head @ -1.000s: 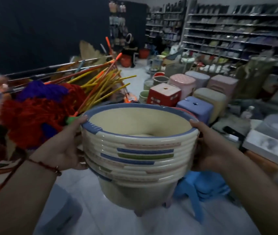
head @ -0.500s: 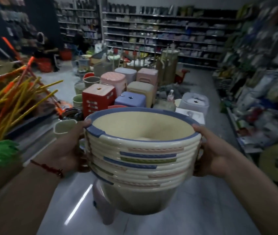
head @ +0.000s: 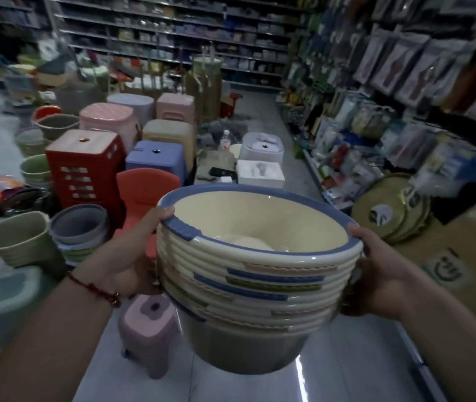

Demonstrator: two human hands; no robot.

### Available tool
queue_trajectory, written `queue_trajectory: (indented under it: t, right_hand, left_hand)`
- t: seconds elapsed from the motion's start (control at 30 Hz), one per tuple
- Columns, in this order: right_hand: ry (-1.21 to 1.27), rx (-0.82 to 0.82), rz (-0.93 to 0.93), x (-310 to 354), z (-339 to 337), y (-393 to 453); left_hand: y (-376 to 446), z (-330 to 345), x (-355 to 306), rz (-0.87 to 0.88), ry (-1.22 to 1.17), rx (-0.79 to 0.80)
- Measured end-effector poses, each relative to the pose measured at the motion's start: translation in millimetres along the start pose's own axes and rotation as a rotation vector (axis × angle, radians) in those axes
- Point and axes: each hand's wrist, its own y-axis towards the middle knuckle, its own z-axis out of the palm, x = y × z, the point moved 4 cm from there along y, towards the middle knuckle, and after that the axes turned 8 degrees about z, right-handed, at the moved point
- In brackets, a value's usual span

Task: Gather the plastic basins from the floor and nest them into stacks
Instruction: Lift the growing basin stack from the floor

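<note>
A nested stack of basins [head: 255,274], cream with a blue rim on the topmost one, held in the air above the shop floor [head: 347,358] between two hands. The left hand [head: 126,256] grips the stack's left side: the thumb lies over the blue rim beside its ribbed handle, and the fingers curl under the layered rims. A red cord bracelet [head: 94,288] circles the left wrist. The right hand [head: 376,274] grips the opposite side, thumb on top of the rim and fingers wrapped round the stack's outer wall. The stack sits directly between the two hands, tilted slightly toward the viewer, so that the cream inside of the top basin shows. Coloured handle strips, blue, green and pink, mark the rims lower in the stack; the lowest basin shows grey.

Below and left of the stack a small pink stool [head: 149,326] stands on the floor. Further left stand a green bin [head: 22,239] and a pile of grey bins [head: 80,227], touching each other. Behind them a red stool [head: 86,166], a blue stool [head: 158,158] and a coral chair [head: 144,190] stand close together. A cardboard box [head: 457,262] lies to the right, beside shelves [head: 405,82] of packaged goods.
</note>
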Motion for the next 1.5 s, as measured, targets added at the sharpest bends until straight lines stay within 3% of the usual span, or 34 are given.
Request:
queue_trajectory:
  t: [0.13, 0.4, 0.6, 1.07, 1.5]
  right_hand:
    - [0.052, -0.070, -0.023, -15, -21, -7]
    - [0.181, -0.112, 0.016, -29, -92, -16]
    - [0.248, -0.106, -0.041, -10, -154, -26]
    - [0.392, -0.117, 0.000, 45, -294, -23]
    - [0.410, -0.167, 0.072, 119, -317, 42]
  left_hand:
    - [12, 18, -2, -0.015, 0.033, 0.034]
    - [42, 87, -18, 0.289, 0.088, 0.100]
    - [42, 158, -2, -0.013, 0.210, 0.180]
    - [64, 312, 27, -0.029, 0.215, 0.250]
    - [172, 364, 8, -0.134, 0.183, 0.290]
